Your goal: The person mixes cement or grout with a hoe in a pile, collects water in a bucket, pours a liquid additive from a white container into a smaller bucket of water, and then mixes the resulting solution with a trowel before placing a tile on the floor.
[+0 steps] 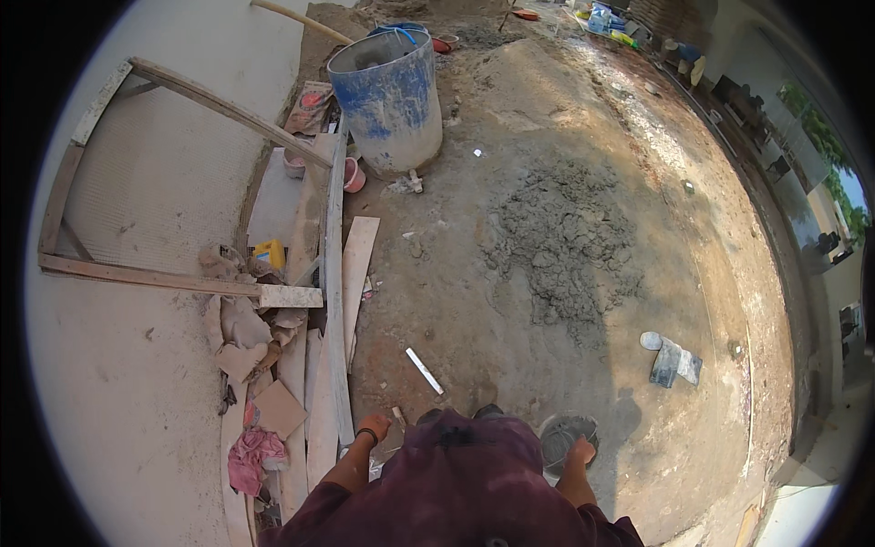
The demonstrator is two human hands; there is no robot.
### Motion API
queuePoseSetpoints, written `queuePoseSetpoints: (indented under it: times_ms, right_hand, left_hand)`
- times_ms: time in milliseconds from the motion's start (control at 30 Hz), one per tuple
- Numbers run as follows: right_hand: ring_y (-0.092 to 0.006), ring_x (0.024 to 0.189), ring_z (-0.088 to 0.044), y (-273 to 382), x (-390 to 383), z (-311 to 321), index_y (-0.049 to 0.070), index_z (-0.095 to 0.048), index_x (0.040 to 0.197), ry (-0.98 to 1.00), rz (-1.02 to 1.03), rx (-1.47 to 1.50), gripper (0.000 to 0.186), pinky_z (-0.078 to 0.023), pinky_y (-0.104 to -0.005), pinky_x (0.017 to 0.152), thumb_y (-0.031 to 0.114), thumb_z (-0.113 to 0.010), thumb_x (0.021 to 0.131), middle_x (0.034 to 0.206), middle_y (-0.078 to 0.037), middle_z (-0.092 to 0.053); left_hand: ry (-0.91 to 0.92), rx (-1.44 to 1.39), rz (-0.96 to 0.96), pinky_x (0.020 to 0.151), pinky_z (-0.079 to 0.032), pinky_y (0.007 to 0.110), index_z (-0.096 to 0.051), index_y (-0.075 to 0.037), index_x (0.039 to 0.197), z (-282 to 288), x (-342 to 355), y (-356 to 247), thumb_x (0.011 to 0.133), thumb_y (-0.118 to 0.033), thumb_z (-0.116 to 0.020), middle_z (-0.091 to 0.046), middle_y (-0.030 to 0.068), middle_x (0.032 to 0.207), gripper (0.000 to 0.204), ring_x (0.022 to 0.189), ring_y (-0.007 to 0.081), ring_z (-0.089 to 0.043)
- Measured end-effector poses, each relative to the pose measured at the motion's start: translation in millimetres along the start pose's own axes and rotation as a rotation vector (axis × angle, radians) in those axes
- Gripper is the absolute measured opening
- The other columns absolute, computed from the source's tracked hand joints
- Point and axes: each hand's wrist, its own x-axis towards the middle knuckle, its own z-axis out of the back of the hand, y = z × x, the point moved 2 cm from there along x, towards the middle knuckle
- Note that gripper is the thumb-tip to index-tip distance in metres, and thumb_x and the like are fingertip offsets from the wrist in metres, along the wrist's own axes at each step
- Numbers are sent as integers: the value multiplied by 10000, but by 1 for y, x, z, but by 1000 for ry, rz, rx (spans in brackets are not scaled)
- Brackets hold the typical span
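At the lower right of the head view, my right hand (582, 450) is closed at the side of a round grey bucket (558, 425), seemingly by its handle. Some grey material shows inside the bucket. Down on the left, my left hand (375, 426) has its fingers curled in, and I see nothing in it. Beside it a short stub of wood (398, 416) lies on the ground. Ahead, a heap of wet grey mortar (570, 242) spreads over the floor. A narrow white strip (424, 371) lies between the left hand and that heap.
A large blue-and-grey drum (387, 109) stands ahead on the left, near a pink bucket (354, 175). Planks (359, 273) and a wooden frame (210, 105) line the left wall. Some folded grey cloth or bag (674, 361) lies right. Another person (690, 62) bends over far right.
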Motion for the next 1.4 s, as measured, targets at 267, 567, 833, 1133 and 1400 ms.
queuePoseSetpoints:
  times_ms: [267,567,833,1133,1400]
  right_hand:
    - [-216,550,-497,485,-60,-164,11,-515,636,-69,1001,150,441,-421,-418,577,288,-729,904,594,-75,-563]
    - [-47,469,-320,945,-258,-279,127,-455,626,394,1042,759,441,-237,-262,443,252,-699,971,531,56,-417]
    - [-23,430,-267,1230,-473,-370,136,-466,669,923,1161,952,383,-190,-240,399,180,-677,986,519,68,-349]
    - [-2,493,-322,1465,-578,-646,90,-582,641,1255,1278,735,351,-224,-239,445,184,-709,955,553,95,-440]
    - [-197,510,-530,1529,-580,-851,4,-590,615,1013,1447,109,403,-426,-403,554,283,-713,879,535,-101,-560]
  left_hand:
    - [151,126,13,819,-560,425,-765,-57,1002,41,116,-52,932,-363,-575,-751,175,901,367,864,320,-730]
    - [454,108,202,958,-525,452,-736,-132,1190,223,339,-180,935,-300,-678,-734,157,1120,312,1098,318,-686]
    - [-488,-625,24,791,-555,371,-693,-80,993,542,524,-378,884,-311,-705,-728,120,839,256,809,267,-707]
    - [-1161,-794,-57,766,-538,340,-683,-29,982,762,685,-572,909,-227,-729,-699,111,902,216,840,216,-673]
    - [-1433,-312,-9,1005,-423,469,-645,-36,1111,925,777,-658,887,-288,-730,-553,219,1249,348,1185,386,-531]
